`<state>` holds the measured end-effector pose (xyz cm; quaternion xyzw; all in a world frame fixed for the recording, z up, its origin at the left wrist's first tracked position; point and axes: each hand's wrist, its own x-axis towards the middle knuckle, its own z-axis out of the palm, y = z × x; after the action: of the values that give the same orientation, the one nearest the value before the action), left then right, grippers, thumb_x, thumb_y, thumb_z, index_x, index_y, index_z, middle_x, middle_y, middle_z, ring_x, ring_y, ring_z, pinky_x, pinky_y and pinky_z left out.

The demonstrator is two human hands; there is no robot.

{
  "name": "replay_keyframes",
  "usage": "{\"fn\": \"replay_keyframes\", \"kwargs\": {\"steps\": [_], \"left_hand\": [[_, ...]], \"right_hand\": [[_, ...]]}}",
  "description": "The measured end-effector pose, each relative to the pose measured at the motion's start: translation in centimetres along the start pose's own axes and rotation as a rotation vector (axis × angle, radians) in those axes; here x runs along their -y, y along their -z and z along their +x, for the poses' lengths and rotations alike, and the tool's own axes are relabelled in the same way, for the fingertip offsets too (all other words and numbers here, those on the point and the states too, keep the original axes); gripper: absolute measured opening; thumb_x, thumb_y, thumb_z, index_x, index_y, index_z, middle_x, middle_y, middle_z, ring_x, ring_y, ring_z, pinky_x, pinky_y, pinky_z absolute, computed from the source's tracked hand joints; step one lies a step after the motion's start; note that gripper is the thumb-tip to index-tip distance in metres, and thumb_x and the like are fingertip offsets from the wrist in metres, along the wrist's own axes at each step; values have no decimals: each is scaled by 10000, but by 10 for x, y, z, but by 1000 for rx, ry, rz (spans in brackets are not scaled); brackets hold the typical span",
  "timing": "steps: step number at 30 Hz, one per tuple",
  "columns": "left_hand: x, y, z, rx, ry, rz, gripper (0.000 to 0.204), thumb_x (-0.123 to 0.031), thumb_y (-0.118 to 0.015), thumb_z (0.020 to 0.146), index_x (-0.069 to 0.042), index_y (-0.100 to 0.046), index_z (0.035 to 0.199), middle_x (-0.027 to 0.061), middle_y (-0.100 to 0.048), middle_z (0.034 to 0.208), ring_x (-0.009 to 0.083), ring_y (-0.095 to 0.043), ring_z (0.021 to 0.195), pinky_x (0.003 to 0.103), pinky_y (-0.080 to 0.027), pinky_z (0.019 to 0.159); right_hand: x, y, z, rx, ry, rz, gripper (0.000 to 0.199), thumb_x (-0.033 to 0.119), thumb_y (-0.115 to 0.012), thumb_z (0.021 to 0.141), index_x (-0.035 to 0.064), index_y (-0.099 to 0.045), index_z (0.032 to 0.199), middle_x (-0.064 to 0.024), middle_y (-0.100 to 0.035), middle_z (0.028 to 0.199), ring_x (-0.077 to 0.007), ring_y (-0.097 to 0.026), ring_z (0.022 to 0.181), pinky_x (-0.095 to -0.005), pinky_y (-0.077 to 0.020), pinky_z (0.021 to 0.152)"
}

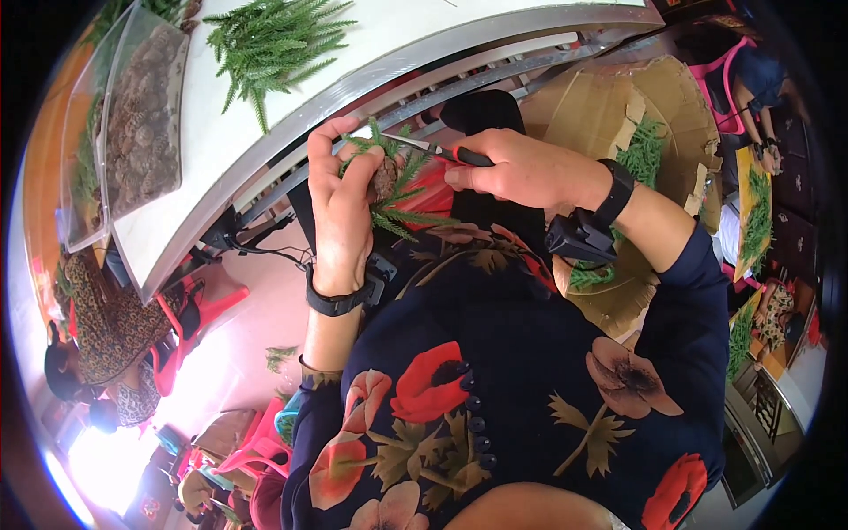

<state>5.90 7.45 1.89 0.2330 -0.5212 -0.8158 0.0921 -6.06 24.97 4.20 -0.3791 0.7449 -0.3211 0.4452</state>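
Observation:
My left hand (340,185) is closed around a green artificial pine sprig (399,219) with a brown pine cone (385,182) at its middle. Gripped in my right hand (526,168) is a pair of scissors (466,156) with black and red handles. Their metal blades point left and reach in among the needles at the top of the sprig. Whether the blades touch a stem, I cannot tell. Both hands are above my lap, just off the near edge of the white table (203,168).
Loose green sprigs (274,49) lie piled on the white table. To their left stands a clear tray (146,115) of pine cones. An open cardboard box (574,106) with more greenery is at my right. Other people sit around pink chairs (203,309) on both sides.

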Motion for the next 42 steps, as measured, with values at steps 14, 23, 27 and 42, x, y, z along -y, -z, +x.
{"fn": "replay_keyframes", "kwargs": {"steps": [14, 23, 27, 42], "left_hand": [[5, 2, 0, -11, 58, -19, 339, -27, -485, 885, -45, -410, 1215, 141, -652, 881, 188, -641, 783, 263, -510, 713], [0, -1, 4, 2, 147, -45, 255, -17, -546, 884, -26, -481, 1130, 102, -643, 849, 124, -591, 704, 226, -463, 640], [0, 4, 4, 90, 45, 290, 230, -39, -576, 893, 7, -535, 1115, 79, -634, 864, 115, -588, 747, 229, -470, 662], [-54, -4, -44, -33, -745, 496, 557, -224, -694, 812, -33, -465, 1282, 183, -597, 1082, 293, -618, 937, 350, -496, 800]], "right_hand": [[-10, -13, -9, -228, 137, -410, 271, 265, -576, 867, 0, -556, 920, -217, -617, 702, -416, -611, 703, -486, -483, 630], [-8, -15, 0, -336, 117, -399, 233, 222, -582, 843, -9, -571, 874, -227, -607, 666, -414, -613, 676, -492, -484, 609], [-4, -10, -7, -330, 46, -435, 220, 206, -587, 808, -2, -590, 881, -227, -618, 674, -409, -624, 678, -490, -496, 616], [13, 50, -41, -586, 8, -470, 269, 282, -529, 857, 61, -627, 975, -203, -655, 773, -387, -637, 729, -470, -507, 657]]}}
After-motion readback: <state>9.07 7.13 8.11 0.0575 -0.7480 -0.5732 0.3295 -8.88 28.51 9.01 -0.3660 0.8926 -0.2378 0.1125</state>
